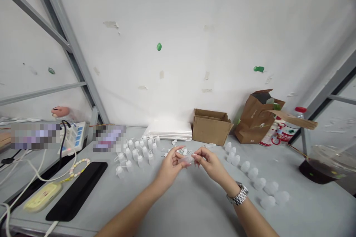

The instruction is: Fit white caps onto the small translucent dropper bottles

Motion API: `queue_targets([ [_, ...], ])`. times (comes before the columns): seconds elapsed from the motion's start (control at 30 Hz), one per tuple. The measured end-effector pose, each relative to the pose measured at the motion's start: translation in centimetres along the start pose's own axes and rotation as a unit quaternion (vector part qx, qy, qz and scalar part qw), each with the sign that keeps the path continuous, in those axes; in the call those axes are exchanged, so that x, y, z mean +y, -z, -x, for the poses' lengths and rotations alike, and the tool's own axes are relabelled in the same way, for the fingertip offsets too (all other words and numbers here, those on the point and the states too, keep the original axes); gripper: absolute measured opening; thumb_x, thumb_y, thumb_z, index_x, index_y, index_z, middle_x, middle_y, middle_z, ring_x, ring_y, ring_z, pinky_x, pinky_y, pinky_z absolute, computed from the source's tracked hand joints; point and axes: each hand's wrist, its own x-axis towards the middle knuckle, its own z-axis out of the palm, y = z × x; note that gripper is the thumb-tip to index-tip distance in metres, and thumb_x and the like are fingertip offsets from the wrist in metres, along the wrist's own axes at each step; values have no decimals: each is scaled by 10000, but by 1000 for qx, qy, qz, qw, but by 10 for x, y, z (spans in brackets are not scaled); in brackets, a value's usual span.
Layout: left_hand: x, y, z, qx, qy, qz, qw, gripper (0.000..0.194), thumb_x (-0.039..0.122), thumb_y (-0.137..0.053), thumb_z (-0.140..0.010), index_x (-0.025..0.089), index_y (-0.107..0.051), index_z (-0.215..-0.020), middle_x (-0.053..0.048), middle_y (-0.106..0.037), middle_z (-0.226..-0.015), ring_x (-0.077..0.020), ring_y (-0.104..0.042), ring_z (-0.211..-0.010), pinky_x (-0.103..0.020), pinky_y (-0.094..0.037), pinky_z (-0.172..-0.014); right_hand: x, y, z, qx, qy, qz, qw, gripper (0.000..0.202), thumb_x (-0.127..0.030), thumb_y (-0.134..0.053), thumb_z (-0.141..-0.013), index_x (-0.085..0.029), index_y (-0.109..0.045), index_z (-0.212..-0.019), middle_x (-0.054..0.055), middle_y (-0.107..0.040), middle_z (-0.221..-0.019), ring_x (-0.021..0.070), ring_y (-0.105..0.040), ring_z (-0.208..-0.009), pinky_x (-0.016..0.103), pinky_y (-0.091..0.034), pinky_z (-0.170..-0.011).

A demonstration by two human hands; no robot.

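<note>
My left hand (171, 163) is closed around a small translucent plastic squeeze bottle (185, 159), which lies tilted sideways between the fingers. At its neck end, the thumb and fingers of my right hand (207, 159) pinch a small white piece, mostly hidden by the fingertips. Just behind my hands is a loose pile of small white plastic parts (182, 151). To the left stand several small bottles with white tops (135, 154), some with looped cap straps. On the right, several translucent bottles (253, 173) without visible caps form a slanting line.
Behind are a stack of white sheets (169, 130), an open cardboard box (211, 127) and a brown paper bag (253, 118). A plastic cup of dark drink (319, 170) stands far right. Left are a black pad (78, 192), a yellow case (43, 197), cables and a power strip (75, 139).
</note>
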Motion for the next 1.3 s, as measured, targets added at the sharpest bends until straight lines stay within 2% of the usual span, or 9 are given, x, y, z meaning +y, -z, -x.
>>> queue_targets([
  [0.13, -2, 1, -1, -3, 18, -22, 1000, 367, 334, -608, -715, 158, -585, -1037, -29, -633, -781, -166, -621, -695, -307, -500, -628, 3, -3, -2, 9, -9, -65, 998, 316, -490, -556, -771, -183, -547, -700, -16, -545, -583, 123, -502, -540, 256, -421, -539],
  [0.33, 0, 2, -5, -44, 58, 25, 997, 421, 411, -590, -720, 134, -610, -1037, -22, -632, -695, -141, -600, -560, -281, -476, -533, -2, -2, -4, -8, -21, -144, 989, 322, -499, -626, -703, -183, -583, -744, -21, -557, -578, 116, -507, -519, 251, -427, -497],
  [0.43, 2, 2, -4, -35, 58, 28, 997, 429, 414, -593, -719, 132, -610, -1042, -24, -628, -688, -137, -592, -562, -269, -463, -521, -4, 1, -3, -7, -7, -122, 993, 291, -468, -625, -720, -183, -607, -776, -10, -581, -614, 135, -547, -579, 278, -467, -568],
  [0.6, 2, 2, -4, -11, 41, 4, 999, 417, 393, -640, -676, 140, -612, -1007, -53, -652, -768, -153, -597, -619, -251, -447, -489, -7, 7, 0, -4, 24, 2, 1000, 215, -404, -578, -785, -203, -636, -838, 39, -647, -799, 190, -595, -791, 329, -471, -740],
  [0.8, 4, 2, -4, 21, 35, -6, 999, 388, 293, -710, -603, 152, -629, -956, -25, -667, -686, -171, -617, -663, -308, -492, -625, -9, 12, 1, -11, 69, 69, 995, 176, -384, -578, -788, -229, -658, -812, 36, -657, -789, 198, -596, -774, 318, -461, -726],
  [1.03, -1, 2, -4, 25, 31, 9, 999, 372, 200, -708, -586, 169, -635, -949, -19, -689, -725, -191, -644, -720, -356, -495, -756, -6, 13, 0, -42, 34, 33, 998, 173, -388, -601, -766, -220, -641, -749, 17, -663, -723, 183, -610, -711, 298, -469, -685],
  [1.2, -7, 6, -4, 39, -11, -53, 998, 340, 183, -652, -647, 198, -622, -985, -25, -690, -839, -195, -632, -833, -352, -475, -830, 1, 0, 1, -13, 16, 44, 999, 230, -407, -515, -824, -196, -570, -753, -6, -607, -633, 152, -575, -611, 272, -444, -622],
  [1.3, -8, 8, -3, 48, -50, -129, 989, 319, 189, -628, -678, 230, -635, -994, -32, -665, -934, -198, -603, -895, -353, -466, -845, 8, -7, 2, -8, 22, 61, 998, 248, -411, -447, -864, -199, -519, -759, -27, -554, -584, 131, -522, -548, 253, -412, -566],
])
